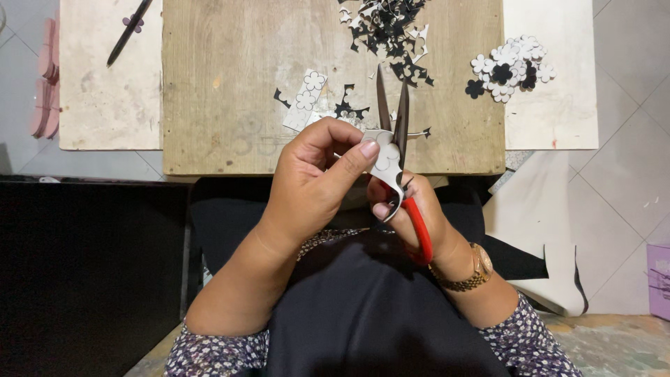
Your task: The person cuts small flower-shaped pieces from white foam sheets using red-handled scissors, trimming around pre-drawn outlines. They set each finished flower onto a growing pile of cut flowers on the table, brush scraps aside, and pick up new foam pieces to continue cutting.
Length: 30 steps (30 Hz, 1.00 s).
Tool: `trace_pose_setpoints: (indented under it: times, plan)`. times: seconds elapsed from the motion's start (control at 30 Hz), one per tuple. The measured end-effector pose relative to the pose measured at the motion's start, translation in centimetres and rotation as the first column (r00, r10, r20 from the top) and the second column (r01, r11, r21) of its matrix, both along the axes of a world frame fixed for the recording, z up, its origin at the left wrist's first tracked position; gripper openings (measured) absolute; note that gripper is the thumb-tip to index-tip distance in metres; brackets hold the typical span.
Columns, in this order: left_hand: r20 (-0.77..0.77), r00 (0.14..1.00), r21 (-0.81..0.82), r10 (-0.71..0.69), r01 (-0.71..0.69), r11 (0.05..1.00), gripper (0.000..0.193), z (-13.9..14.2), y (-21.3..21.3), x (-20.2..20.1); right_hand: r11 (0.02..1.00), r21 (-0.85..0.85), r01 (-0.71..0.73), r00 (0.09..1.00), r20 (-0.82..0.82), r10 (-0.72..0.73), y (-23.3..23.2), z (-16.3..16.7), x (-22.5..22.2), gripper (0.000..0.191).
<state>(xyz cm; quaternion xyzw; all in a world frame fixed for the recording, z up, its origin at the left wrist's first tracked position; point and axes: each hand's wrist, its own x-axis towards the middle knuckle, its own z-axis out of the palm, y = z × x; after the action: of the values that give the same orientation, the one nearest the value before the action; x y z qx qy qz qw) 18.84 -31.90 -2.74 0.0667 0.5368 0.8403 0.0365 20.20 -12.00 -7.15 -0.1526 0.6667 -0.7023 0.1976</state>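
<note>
The left hand [314,178] pinches a small white flower-shaped cutout [386,164] between thumb and fingers, holding it right against the blades of the red-handled scissors [403,167]. The right hand [419,209] is the grip on those scissors, clenched through the red loop; the blades point away from the body, slightly parted, their long axis running straight out over the wooden counter [230,77]. The cutout sits just left of the blades, at their base. Beyond the scissors' tips lies a heap of black paper scraps [387,31]; right of it, a pile of finished white and black flowers [509,68]. The paper looks thin and stiff, black-backed.
</note>
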Motion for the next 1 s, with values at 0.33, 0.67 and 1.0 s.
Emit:
trace_pose_setpoints:
  times: [0.33, 0.67, 1.0]
  plan:
    - [0.021, 1.000, 0.070, -0.015, 0.014, 0.997, 0.010, 0.4, -0.2, -0.1, 0.998, 0.034, -0.055, 0.998, 0.025, 0.054, 0.0, 1.1, -0.4, 0.016]
    - [0.018, 1.000, 0.038, 0.022, -0.023, 0.999, 0.009, 0.1, 0.0, -0.1, 1.000, -0.030, -0.001, 0.999, 0.039, 0.002, 0.0, 0.3, -0.2, 0.014]
    - [-0.008, 0.999, 0.103, 0.034, -0.033, 0.994, 0.008, -0.6, -0.3, -0.5, 0.999, -0.006, -0.038, 0.998, 0.057, 0.038, 0.4, 0.0, -0.2, 0.018]
